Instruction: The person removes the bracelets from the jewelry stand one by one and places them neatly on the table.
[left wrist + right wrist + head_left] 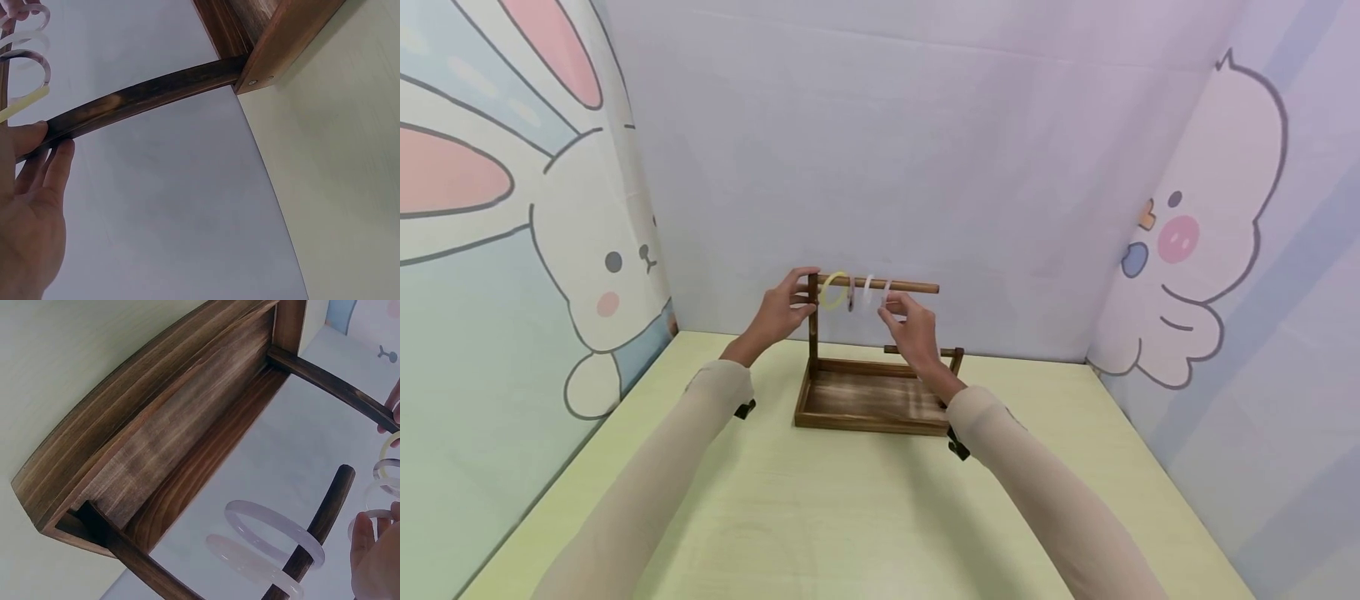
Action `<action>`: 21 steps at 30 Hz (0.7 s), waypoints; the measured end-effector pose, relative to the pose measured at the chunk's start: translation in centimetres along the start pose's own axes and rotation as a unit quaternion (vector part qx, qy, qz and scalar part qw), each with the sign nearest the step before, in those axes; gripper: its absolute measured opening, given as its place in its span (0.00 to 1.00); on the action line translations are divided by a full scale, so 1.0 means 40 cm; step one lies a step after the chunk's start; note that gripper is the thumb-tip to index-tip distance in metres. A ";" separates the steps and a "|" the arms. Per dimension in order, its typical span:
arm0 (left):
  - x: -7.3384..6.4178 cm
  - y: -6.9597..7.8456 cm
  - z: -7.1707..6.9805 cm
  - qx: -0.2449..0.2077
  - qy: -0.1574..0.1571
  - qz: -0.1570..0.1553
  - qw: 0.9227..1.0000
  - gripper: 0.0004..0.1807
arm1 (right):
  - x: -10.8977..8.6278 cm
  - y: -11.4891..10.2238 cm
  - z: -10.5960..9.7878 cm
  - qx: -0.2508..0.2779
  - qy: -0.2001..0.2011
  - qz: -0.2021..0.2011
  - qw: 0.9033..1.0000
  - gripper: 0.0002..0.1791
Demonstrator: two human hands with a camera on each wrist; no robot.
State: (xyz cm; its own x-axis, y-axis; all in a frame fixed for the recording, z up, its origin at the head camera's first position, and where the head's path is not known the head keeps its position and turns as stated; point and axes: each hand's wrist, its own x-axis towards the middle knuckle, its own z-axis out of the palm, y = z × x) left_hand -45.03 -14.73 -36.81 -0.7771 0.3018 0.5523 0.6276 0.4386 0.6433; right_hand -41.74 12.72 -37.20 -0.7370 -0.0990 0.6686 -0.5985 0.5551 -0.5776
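A dark wooden rack stands on the table, with a tall post (813, 329) at its left and a top bar (917, 287) running right from it. My left hand (782, 310) grips the post near its top, thumb and fingers on opposite sides. On the bar hang a yellow bangle (824, 293), a dark-patterned bangle (852, 295) and a whitish bangle (868, 290). Farther right, my right hand (916, 329) pinches a pale translucent bangle (887, 288) at the bar; fingers partly hide it. Whether the bar passes through this one I cannot tell.
The rack's base is a shallow tray (872, 424). Its lower bar (336, 497) carries a lavender bangle (240, 506) and a pinkish bangle (240, 550). A pale cloth wall (880, 167) rises behind, and printed cartoon panels flank the yellowish table (820, 500).
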 end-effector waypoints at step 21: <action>0.000 0.005 0.000 0.004 -0.004 0.000 1.000 0.38 | -0.013 0.019 -0.062 0.042 0.005 0.017 0.999 0.14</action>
State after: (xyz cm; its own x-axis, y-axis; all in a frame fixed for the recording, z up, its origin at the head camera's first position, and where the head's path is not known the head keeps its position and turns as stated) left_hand -44.92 -14.66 -36.67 -0.7772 0.3090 0.5481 0.6275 0.4445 0.6392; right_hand -41.03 15.22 -36.84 -0.7543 -0.0739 0.6523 -0.5981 0.4870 -0.6365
